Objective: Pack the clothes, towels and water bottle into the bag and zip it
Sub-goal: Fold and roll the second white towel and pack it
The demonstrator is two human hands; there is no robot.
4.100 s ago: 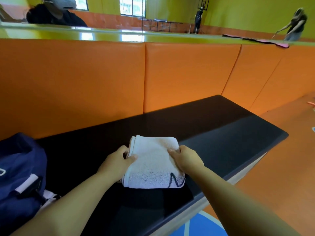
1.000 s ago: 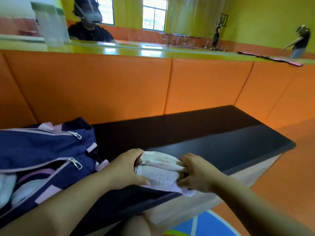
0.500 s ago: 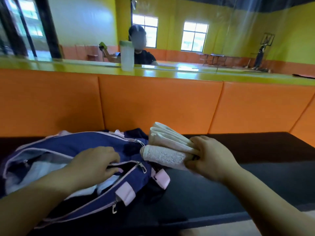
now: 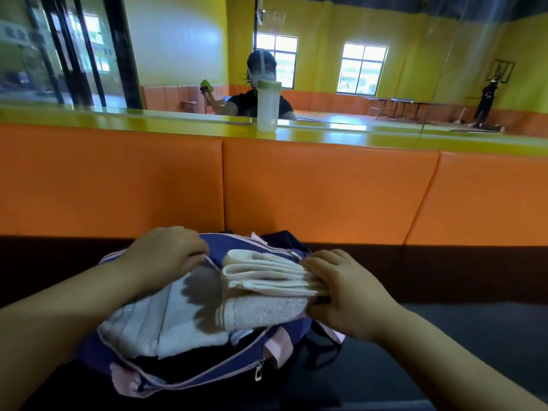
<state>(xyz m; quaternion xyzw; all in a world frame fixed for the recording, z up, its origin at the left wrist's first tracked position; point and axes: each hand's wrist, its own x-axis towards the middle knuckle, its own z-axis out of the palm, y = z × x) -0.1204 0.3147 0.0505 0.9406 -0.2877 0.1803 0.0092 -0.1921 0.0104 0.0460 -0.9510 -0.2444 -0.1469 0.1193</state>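
Towel [image 4: 267, 280] pinched in right hand [image 4: 344, 295] grip, over open bag [image 4: 189, 375].

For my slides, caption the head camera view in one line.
Right hand holds a folded towel at the mouth of the open blue bag; left hand grips its rim.

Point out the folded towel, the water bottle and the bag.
folded towel [image 4: 264, 272], head view, on its upper folded layers.
water bottle [image 4: 268, 108], head view, middle of its clear body.
bag [image 4: 89, 353], head view, on its blue left end wall.
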